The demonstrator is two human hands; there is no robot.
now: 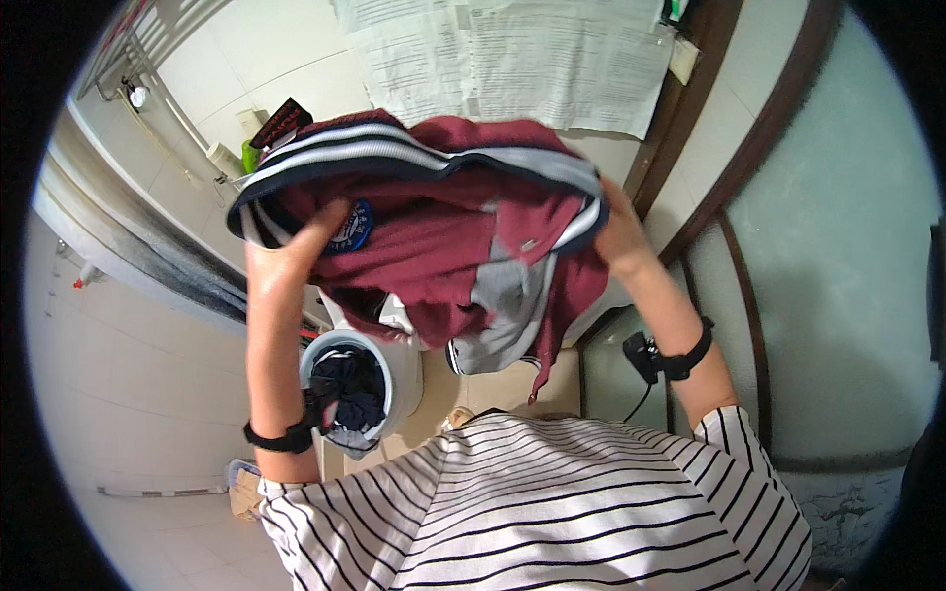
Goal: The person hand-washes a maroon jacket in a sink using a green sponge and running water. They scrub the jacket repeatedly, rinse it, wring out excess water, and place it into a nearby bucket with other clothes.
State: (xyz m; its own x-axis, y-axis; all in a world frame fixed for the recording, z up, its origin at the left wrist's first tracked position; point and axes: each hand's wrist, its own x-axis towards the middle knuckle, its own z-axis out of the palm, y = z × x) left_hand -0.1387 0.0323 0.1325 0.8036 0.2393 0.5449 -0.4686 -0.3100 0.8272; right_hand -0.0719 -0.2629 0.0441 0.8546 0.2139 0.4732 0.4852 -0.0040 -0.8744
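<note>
A maroon and grey knit garment (436, 229) with a navy and white striped ribbed band is spread between both hands, its loose fabric hanging below. My left hand (284, 255) grips the band at the left end, the thumb inside the garment near a round blue patch (358, 225). At the right end my right hand (621, 229) holds the band, its fingers mostly hidden behind the cloth. Below the left side of the garment stands a light blue bucket (389, 399) holding dark clothes (347, 391).
Printed sheets (510, 59) cover the wall ahead. A curtain (148, 214) hangs at the left beside a wire rack (122, 44). Frosted glass panels (828, 295) in dark frames stand at the right. Part of a white appliance shows behind the garment.
</note>
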